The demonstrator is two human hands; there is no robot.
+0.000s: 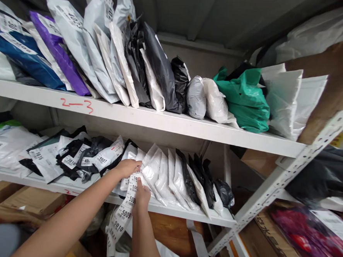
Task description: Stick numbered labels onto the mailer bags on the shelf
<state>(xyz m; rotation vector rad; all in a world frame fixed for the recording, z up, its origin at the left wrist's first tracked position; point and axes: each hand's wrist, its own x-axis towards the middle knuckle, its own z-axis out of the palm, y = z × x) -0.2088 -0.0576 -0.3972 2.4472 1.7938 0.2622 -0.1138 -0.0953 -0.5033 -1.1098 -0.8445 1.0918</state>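
My left hand (128,167) rests fingers-down on the white mailer bags (159,174) standing on the lower shelf (169,210), gripping the top of one. My right hand (142,195) sits just below it, pinching a long strip of numbered white labels (122,214) that hangs down past the shelf edge, printed with numbers such as 5009 and 5010. Black and white parcels (79,154) with number stickers lie to the left of my hands.
The upper shelf (166,122), marked 2-3 in red, carries leaning grey, purple, blue, black and green (244,96) bags. A perforated metal upright (284,176) runs diagonally at right. Cardboard boxes (24,203) sit below, and a red-pink package (307,237) lies at lower right.
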